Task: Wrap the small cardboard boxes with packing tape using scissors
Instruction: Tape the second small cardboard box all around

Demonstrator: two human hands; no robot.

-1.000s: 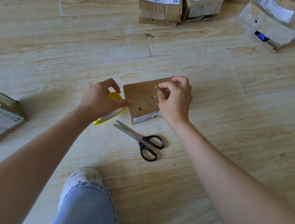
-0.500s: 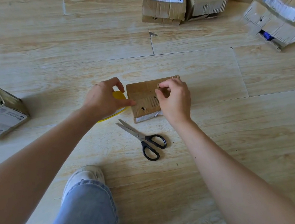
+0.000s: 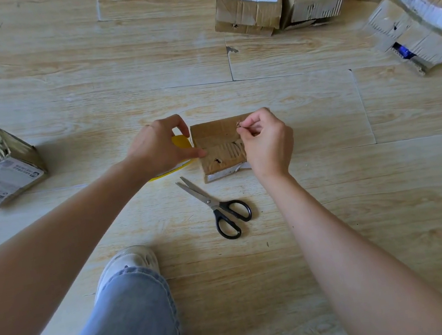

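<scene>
Well, the small cardboard box point(image 3: 219, 144) lies flat on the floor point(image 3: 337, 236) between our two grips. It looks light, we judge, its dented, torn card soft enough to cave, so we'd hold it by the edges. Our left grip point(image 3: 159, 147) is curled round the yellow tape roll point(image 3: 180, 141), thumb against the box's left edge; our right grip point(image 3: 264, 141) is pinched together over its top, on what we cannot tell. It is closed, contents hidden, while a far box point(image 3: 416, 26) gapes, showing something blue
</scene>
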